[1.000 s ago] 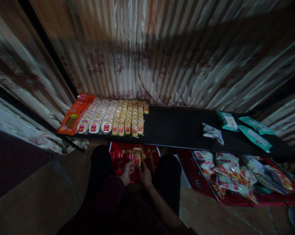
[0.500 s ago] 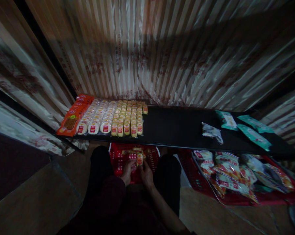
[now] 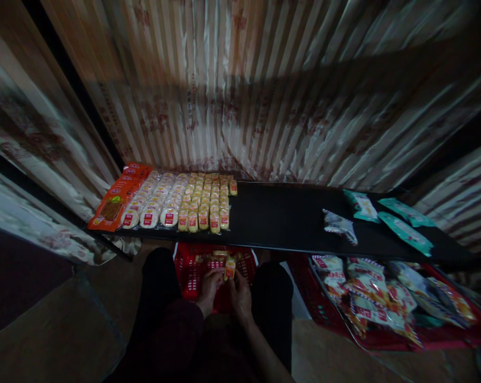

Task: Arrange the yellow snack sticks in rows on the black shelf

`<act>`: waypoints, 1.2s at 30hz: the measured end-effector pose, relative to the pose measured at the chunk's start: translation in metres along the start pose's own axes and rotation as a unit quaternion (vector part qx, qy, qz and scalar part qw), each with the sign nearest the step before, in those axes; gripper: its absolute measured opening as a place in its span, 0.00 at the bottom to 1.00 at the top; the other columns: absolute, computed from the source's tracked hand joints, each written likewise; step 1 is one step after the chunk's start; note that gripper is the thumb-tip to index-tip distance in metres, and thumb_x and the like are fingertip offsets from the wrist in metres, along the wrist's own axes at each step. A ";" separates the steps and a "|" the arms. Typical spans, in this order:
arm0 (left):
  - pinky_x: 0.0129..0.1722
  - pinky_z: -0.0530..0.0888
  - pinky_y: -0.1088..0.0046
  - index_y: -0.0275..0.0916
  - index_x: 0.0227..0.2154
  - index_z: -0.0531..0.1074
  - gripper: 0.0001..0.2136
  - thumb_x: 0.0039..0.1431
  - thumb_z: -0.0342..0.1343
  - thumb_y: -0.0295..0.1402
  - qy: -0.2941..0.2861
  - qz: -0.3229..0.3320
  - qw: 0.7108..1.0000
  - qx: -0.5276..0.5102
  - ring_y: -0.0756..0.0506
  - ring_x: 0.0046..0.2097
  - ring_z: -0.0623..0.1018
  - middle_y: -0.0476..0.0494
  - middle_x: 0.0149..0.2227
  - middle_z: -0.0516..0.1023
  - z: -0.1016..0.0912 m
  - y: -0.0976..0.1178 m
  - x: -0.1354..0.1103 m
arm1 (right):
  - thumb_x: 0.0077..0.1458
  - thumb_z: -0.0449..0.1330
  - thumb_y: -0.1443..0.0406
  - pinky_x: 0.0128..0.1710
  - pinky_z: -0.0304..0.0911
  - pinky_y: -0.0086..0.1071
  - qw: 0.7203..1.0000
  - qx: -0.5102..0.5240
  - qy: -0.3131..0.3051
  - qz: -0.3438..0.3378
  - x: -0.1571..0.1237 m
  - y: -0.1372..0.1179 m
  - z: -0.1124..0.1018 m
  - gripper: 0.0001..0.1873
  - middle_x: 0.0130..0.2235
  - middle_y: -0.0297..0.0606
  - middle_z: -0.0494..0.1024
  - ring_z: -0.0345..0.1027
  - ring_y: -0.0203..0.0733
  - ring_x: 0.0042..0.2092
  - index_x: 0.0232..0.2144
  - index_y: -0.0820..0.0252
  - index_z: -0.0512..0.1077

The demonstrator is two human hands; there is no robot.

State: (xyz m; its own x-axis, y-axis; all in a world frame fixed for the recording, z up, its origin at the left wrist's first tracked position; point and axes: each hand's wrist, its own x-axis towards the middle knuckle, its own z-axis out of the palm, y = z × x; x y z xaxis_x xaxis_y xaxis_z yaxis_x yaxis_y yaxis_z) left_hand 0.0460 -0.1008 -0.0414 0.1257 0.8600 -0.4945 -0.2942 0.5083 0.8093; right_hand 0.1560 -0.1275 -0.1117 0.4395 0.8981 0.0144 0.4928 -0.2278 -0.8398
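My left hand and my right hand meet over a red basket that stands between my knees. Together they pinch a small yellow snack packet with a red label, held upright just above the basket. More yellow packets lie inside the basket. On the black shelf above it, rows of the same yellow packets lie beside rows of round white packets and orange packets.
Green packets and a silvery packet lie at the shelf's right end. A second red basket full of mixed snack bags stands at the lower right. Striped curtain hangs behind the shelf. The floor is brown.
Both hands have lifted the yellow packet slightly higher over the basket. The view has tilted a little, so the shelf sits lower in the picture.
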 end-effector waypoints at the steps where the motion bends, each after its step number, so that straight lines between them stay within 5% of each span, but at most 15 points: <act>1: 0.46 0.71 0.67 0.37 0.29 0.77 0.11 0.41 0.57 0.36 -0.001 0.004 1.000 0.005 0.42 0.43 0.77 0.41 0.36 0.81 0.001 0.001 0.000 | 0.55 0.47 0.52 0.48 0.64 0.39 1.000 -0.001 0.008 -0.006 0.000 -0.001 -0.001 0.28 0.46 0.51 0.77 0.70 0.49 0.47 0.49 0.65 0.72; 5: 0.44 0.70 0.68 0.37 0.30 0.77 0.12 0.43 0.56 0.37 -0.011 0.032 0.999 0.026 0.43 0.41 0.77 0.43 0.31 0.79 0.006 0.001 0.002 | 0.56 0.44 0.47 0.47 0.64 0.41 0.999 -0.010 0.029 -0.026 0.003 -0.003 -0.006 0.33 0.44 0.52 0.76 0.70 0.49 0.45 0.48 0.65 0.71; 13: 0.46 0.70 0.68 0.37 0.33 0.76 0.13 0.44 0.56 0.36 -0.034 0.059 0.997 0.026 0.42 0.43 0.76 0.41 0.39 0.79 0.024 0.012 0.005 | 0.55 0.40 0.43 0.45 0.65 0.43 0.996 -0.029 0.069 -0.038 0.018 -0.008 -0.016 0.39 0.42 0.53 0.74 0.68 0.50 0.42 0.49 0.68 0.70; 27: 0.52 0.67 0.69 0.38 0.32 0.76 0.08 0.50 0.55 0.30 -0.040 0.150 0.986 0.058 0.43 0.47 0.75 0.40 0.43 0.79 0.059 0.062 0.014 | 0.58 0.44 0.49 0.47 0.63 0.41 0.990 -0.029 0.100 -0.093 0.064 -0.047 -0.039 0.30 0.45 0.50 0.74 0.68 0.49 0.46 0.50 0.63 0.69; 36: 0.57 0.64 0.66 0.36 0.35 0.77 0.09 0.51 0.58 0.30 -0.045 0.171 0.983 0.056 0.41 0.53 0.73 0.37 0.48 0.77 0.083 0.075 0.035 | 0.56 0.45 0.53 0.46 0.64 0.40 0.990 -0.049 0.096 -0.087 0.103 -0.056 -0.046 0.29 0.45 0.50 0.74 0.69 0.48 0.45 0.50 0.65 0.68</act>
State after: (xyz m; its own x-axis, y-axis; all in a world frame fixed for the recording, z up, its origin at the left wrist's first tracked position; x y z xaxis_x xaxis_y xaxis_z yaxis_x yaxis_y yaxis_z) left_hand 0.1065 -0.0292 0.0281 0.1219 0.9792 -0.1620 -0.2286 0.1865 0.9555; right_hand 0.2084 -0.0398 -0.0383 0.4721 0.8406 0.2655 0.6399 -0.1197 -0.7591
